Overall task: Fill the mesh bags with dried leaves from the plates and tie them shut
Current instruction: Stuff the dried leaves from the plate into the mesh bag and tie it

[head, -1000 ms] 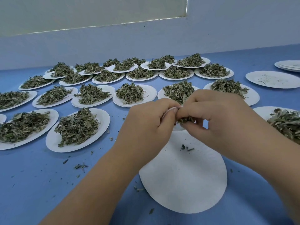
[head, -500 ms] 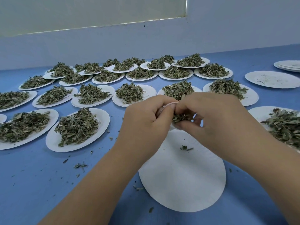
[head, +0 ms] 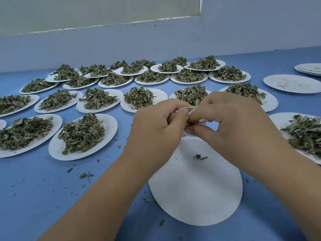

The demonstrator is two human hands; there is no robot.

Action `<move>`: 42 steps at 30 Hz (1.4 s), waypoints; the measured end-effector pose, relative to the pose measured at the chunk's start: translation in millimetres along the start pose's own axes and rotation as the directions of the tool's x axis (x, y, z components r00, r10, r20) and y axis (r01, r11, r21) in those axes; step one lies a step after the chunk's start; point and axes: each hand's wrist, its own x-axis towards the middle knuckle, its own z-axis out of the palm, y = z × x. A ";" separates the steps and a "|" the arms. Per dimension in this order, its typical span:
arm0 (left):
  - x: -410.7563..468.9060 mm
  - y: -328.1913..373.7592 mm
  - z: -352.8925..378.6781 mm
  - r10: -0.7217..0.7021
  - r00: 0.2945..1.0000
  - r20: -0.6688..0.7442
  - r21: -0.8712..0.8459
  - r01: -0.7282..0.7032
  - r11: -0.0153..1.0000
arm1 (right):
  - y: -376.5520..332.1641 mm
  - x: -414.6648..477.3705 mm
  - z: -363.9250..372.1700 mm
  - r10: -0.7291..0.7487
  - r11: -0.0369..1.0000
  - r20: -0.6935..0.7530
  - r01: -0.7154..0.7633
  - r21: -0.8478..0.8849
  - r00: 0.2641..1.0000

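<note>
Head view, hands: I see both held together just above frame centre, over the table (head: 34,197).
Left hand (head: 156,126): fingers curled, thumb and forefinger pinching a thin pale string (head: 186,108).
Right hand (head: 231,126): fingers curled over and thumb under, closed around the mesh bag (head: 197,121); the string's other end runs in under its forefinger.
Mesh bag: between the two hands. Only a sliver of it with dark leaf shows at the gap, and the rest is hidden by the fingers. I cannot tell how full it is or whether a knot is formed.
Empty plate (head: 196,188): at 6 o'clock from the hands, white, with a few leaf scraps; its far rim is covered by the wrists.
Heaped plates (head: 111,125): rows spread from 9 o'clock round to 1 o'clock of the hands, each with a pile of dried leaves (head: 81,134); back rows overlap and I cannot count them.
Cut off: a heaped plate at 3 o'clock and two at 9 o'clock run past the frame edges.
Bare plate (head: 293,83): at 2 o'clock, specks only.
Stack of plates (head: 311,68): beyond it, clipped by the right edge.
Loose crumbs (head: 86,175): scattered on the table at 7 to 8 o'clock.
</note>
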 end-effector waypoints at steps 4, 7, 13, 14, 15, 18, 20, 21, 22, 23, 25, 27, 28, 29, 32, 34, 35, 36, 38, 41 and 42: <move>-0.6 -0.6 0.7 0.014 1.000 -0.003 0.026 -0.014 1.000 | 2.8 -0.8 2.6 0.030 0.998 -0.028 -0.031 -0.054 0.999; -0.7 -0.5 1.5 0.019 1.000 -0.001 0.032 -0.019 0.999 | 2.7 0.0 3.8 0.010 0.997 0.006 -0.010 -0.077 1.000; 2.6 -0.6 -11.4 -0.001 0.997 -0.083 0.078 0.008 0.997 | 8.4 4.3 -18.6 0.120 0.950 0.016 -0.120 0.288 0.993; 3.5 -1.2 -14.0 -0.013 0.994 -0.109 0.067 0.020 0.998 | 12.9 4.6 -22.1 0.136 0.942 0.028 -0.138 0.305 0.990; 4.4 -1.8 -15.9 -0.025 0.991 -0.132 0.053 0.032 0.998 | 17.6 4.9 -24.3 0.142 0.944 0.073 -0.157 0.291 0.987; 5.3 -2.2 -18.3 -0.063 0.985 -0.163 0.024 0.068 0.997 | 27.1 5.2 -19.8 0.114 0.988 0.380 -0.143 0.050 0.918; 4.9 -1.5 -17.9 -0.068 0.986 -0.155 0.024 0.072 0.997 | 27.9 3.3 -9.3 0.096 0.995 0.552 -0.062 -0.081 0.829; 4.6 -1.0 -17.5 -0.060 0.987 -0.149 0.029 0.065 0.997 | 27.7 2.6 -5.1 0.092 0.994 0.591 -0.044 -0.095 0.802; 4.4 -0.7 -17.4 -0.052 0.988 -0.146 0.033 0.057 0.998 | 27.1 2.0 -2.1 0.081 0.995 0.605 -0.030 -0.094 0.792; 4.2 -0.4 -17.4 -0.047 0.988 -0.145 0.037 0.053 0.998 | 26.8 1.7 -0.4 0.068 0.995 0.609 -0.013 -0.094 0.790; 4.4 -0.2 -17.3 -0.047 0.989 -0.140 0.037 0.053 0.998 | 27.4 1.7 1.2 0.057 0.994 0.617 0.014 -0.110 0.785; 4.4 -0.3 -17.2 -0.041 0.990 -0.134 0.046 0.047 0.998 | 27.3 2.5 3.0 0.045 0.991 0.620 0.043 -0.127 0.784; 4.5 -0.5 -17.1 -0.034 0.990 -0.134 0.054 0.041 0.998 | 26.5 2.5 4.3 0.039 0.990 0.622 0.054 -0.131 0.782; 4.5 -0.8 -17.0 -0.028 0.991 -0.134 0.059 0.036 0.998 | 25.5 2.6 5.7 0.035 0.990 0.623 0.058 -0.129 0.781; 4.0 -2.0 -16.8 -0.016 0.991 -0.130 0.064 0.024 0.998 | 21.1 1.0 7.5 0.025 0.990 0.603 0.065 -0.127 0.797; 3.8 -1.8 -16.4 -0.005 0.992 -0.123 0.078 0.014 0.997 | 17.1 -1.0 7.2 0.029 0.989 0.579 0.061 -0.136 0.815; 3.8 -1.4 -16.4 0.000 0.992 -0.124 0.085 0.011 0.996 | 15.1 -1.7 7.0 0.033 0.987 0.574 0.062 -0.145 0.818; 3.9 -1.1 -16.4 0.002 0.992 -0.127 0.092 0.010 0.996 | 13.4 -2.1 6.7 0.039 0.986 0.573 0.063 -0.157 0.819; 4.2 -0.9 -16.2 -0.003 0.992 -0.128 0.098 0.016 0.995 | 11.6 -2.2 6.3 0.051 0.982 0.574 0.063 -0.176 0.818; 3.8 -1.7 -15.2 -0.012 0.992 -0.122 0.098 0.024 0.995 | 11.6 -2.3 7.7 0.062 0.982 0.577 0.055 -0.183 0.814; 3.6 -1.8 -14.9 -0.011 0.993 -0.121 0.100 0.023 0.995 | 11.8 -2.7 8.2 0.064 0.983 0.578 0.048 -0.177 0.814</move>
